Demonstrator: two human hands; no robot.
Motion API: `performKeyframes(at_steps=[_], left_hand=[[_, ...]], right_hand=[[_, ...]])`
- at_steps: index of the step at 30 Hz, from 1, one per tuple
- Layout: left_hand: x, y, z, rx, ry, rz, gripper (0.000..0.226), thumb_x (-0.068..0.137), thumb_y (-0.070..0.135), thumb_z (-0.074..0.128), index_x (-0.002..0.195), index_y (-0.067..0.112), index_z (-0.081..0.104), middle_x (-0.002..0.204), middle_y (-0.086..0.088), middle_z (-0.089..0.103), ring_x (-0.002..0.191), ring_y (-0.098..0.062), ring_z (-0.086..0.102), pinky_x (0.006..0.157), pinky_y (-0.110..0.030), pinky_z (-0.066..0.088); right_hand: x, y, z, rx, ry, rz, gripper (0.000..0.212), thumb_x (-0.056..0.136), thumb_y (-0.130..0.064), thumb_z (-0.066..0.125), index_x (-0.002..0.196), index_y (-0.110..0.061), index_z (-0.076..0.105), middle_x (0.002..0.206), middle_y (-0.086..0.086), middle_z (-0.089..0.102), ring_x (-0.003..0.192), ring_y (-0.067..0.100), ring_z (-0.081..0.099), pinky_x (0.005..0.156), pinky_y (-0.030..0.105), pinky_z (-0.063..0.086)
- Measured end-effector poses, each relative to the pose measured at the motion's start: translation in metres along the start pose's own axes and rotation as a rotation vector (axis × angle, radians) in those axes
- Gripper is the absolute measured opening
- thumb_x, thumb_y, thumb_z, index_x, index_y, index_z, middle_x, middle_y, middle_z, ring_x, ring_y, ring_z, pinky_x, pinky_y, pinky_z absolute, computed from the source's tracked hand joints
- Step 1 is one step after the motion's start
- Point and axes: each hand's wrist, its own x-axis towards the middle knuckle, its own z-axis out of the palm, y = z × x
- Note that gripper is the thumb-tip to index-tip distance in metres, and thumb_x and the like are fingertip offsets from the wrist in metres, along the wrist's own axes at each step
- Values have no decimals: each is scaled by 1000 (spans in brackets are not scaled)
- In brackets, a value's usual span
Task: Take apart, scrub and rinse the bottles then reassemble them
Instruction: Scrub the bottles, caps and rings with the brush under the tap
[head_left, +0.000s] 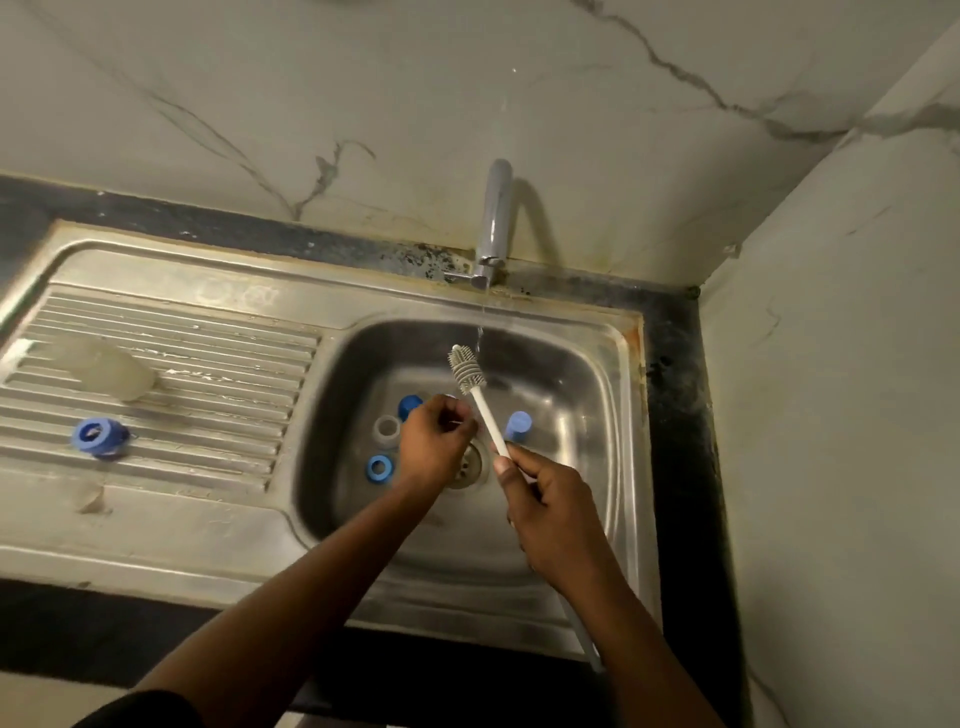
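My right hand (545, 504) grips the white handle of a bottle brush (475, 392), whose grey bristled head points up beside a thin stream of water. My left hand (434, 441) hovers over the sink basin (571, 374) with its fingers curled; whether it holds a small part I cannot tell. In the basin lie a blue cap (518, 426), a blue ring (380, 467), a clear collar (387, 428) and another blue piece (409, 405). A clear bottle (104, 366) lies on its side on the ribbed drainboard (208, 374), with a blue lid (98, 436) near it.
The tap (493, 223) runs above the basin's back edge. The drain (470, 465) sits between my hands. A marble wall rises behind and to the right. A dark counter edge (680, 415) borders the sink on the right.
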Motion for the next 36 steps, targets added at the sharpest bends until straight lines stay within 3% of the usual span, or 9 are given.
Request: performKeyframes(at_steps=[6,12,15,18,22,25,29,33,36], left_hand=[[-27,25,-100,-100,39,35,7,93,10,77,91,15,73,84,-8,77,79,-26,75,75,-45,64],[-34,25,-203,-116,189,-13,6,89,14,81,91,13,75,85,-11,77,79,-28,75,74,-46,64],[-32,25,-239,-124,245,-16,7,92,7,80,92,6,73,83,-13,77,75,-27,74,73,-46,63],[-27,23,-268,-129,309,-5,9,91,8,81,93,7,72,86,-16,75,76,-24,72,75,-48,64],[-18,16,-304,-139,421,-14,24,87,13,85,105,13,70,86,-12,68,79,-23,72,80,-51,65],[-6,6,-329,-139,523,-56,37,78,26,91,104,25,64,91,-6,64,90,-34,71,83,-56,64],[13,-2,-355,-57,622,-91,67,67,39,94,117,33,51,109,-4,60,96,-34,68,79,-57,62],[31,-5,-366,34,585,-116,89,72,30,98,145,19,48,134,-9,53,114,-25,59,93,-41,54],[40,-10,-369,78,531,-119,83,74,32,96,145,18,55,140,-10,56,123,-26,57,102,-44,51]], right_hand=[[-7,-33,33,17,-48,-85,24,108,-41,53,116,-30,72,56,-13,51,51,6,49,58,28,41],[-9,-67,89,37,-116,-163,19,105,-44,55,94,-49,69,59,-8,51,52,6,50,56,31,43],[-9,-89,112,25,-136,-191,17,106,-38,57,101,-39,74,56,-13,56,54,4,56,60,28,45],[-8,-110,132,17,-165,-202,17,106,-38,57,105,-47,71,60,-12,63,57,4,62,61,26,48],[-6,-128,151,30,-220,-203,19,107,-44,53,114,-56,66,58,-10,57,55,2,55,56,27,44],[-5,-140,158,29,-244,-208,22,107,-44,52,108,-62,64,58,-5,51,54,6,50,53,28,42],[-4,-149,165,7,-251,-213,20,108,-43,52,112,-54,68,59,-4,50,54,6,48,53,26,40],[-6,-154,166,-5,-248,-211,20,107,-42,52,113,-51,69,60,-4,53,54,4,50,53,20,39],[-7,-156,166,-6,-242,-205,20,107,-41,53,113,-51,69,60,-4,53,54,3,51,54,18,39]])
